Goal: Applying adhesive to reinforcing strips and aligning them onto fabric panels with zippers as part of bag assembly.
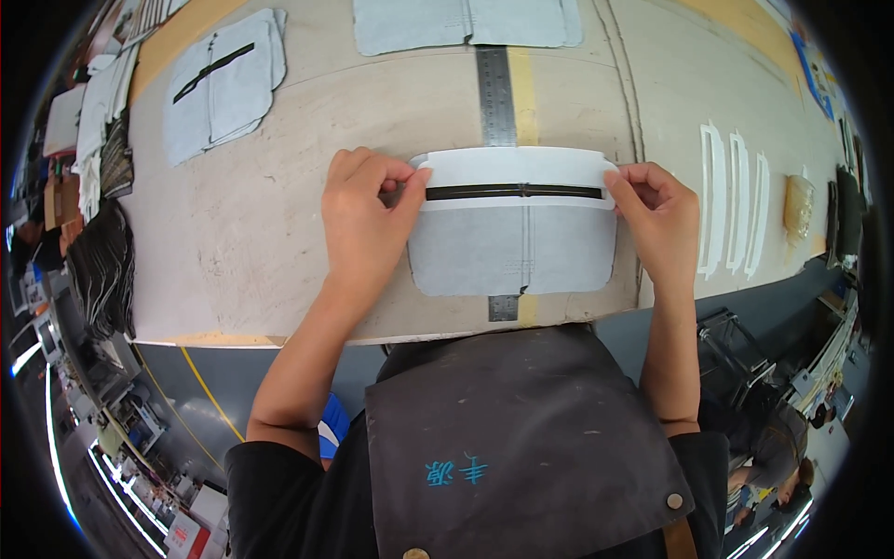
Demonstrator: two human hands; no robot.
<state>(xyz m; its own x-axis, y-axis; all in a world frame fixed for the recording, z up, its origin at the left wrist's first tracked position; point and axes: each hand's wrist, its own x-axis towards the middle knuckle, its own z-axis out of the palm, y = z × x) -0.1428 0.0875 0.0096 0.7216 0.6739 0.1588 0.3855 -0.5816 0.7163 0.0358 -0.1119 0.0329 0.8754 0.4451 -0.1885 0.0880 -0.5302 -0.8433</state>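
A light grey panel with rounded corners (466, 250) lies flat before me. Along its upper part runs a white strip (517, 166) with a long dark opening, where what looks like a black zipper (484, 193) shows. My left hand (371, 210) pinches the strip's left end between thumb and forefinger. At the opposite end, my right hand (659, 219) does the same, its thumb resting on the white edge. Beneath the panel a steel ruler (498, 93) and a yellow tape band (525, 93) pass, showing above and below it.
More grey panels lie at the far side (419, 26) and upper left (200, 116), the latter with a black strip (214, 72). Several white strip frames (738, 200) and a yellowish roll (798, 207) sit at right. Dark layered sheets (101, 265) hang at the left edge.
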